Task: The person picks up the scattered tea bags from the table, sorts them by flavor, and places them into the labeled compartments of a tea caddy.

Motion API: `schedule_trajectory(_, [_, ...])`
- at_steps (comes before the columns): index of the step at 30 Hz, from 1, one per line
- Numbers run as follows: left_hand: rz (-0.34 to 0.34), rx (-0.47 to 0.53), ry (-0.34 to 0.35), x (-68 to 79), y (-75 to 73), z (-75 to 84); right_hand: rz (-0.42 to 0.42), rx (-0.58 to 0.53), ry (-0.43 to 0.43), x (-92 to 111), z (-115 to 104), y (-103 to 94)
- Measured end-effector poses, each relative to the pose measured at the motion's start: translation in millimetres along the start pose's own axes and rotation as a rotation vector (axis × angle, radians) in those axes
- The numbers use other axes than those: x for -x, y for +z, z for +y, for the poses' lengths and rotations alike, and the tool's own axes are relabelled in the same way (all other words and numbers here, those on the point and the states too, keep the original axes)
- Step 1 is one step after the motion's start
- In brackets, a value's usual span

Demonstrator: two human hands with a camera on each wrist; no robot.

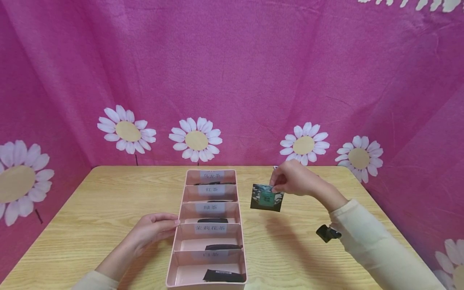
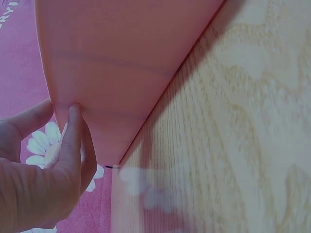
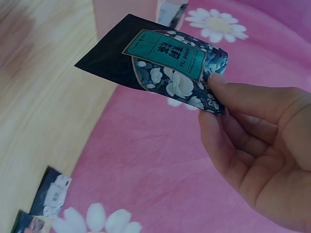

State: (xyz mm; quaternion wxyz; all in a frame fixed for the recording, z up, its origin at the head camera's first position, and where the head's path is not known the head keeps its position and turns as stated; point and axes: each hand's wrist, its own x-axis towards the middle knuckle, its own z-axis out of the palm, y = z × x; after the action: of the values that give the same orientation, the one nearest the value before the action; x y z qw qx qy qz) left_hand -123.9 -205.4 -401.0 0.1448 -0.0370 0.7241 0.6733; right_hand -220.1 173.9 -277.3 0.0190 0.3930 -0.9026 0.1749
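Observation:
My right hand [image 1: 295, 177] pinches a jasmine tea sachet [image 1: 266, 201] by its edge, raised over the table right of a long pink divided box [image 1: 243, 241]. The right wrist view shows the sachet [image 3: 165, 63] as dark, with white flowers and a green label, between thumb and fingertips. At the box's left side, my left hand [image 1: 154, 229] holds the rim, its thumb at the top edge and its fingers on the outer wall [image 2: 112, 82]. Each compartment bears a paper label [image 1: 210, 228] in Chinese and holds dark sachets [image 1: 224, 276].
More sachets [image 3: 51, 194] lie near the table's far edge, mostly hidden behind my right hand in the head view. The wooden table [image 1: 127, 189] meets a pink cloth [image 1: 232, 80] with daisies at the back and sides. A black clip-like piece [image 1: 328, 233] sits at my right sleeve.

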Motion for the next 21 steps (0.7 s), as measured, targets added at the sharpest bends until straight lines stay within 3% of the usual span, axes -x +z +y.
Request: schedule_trajectory(21, [0.012, 0.021, -0.008, -0.1, 0.5, 0.5, 0.075, -0.014, -0.108, -17, -49, -4.0])
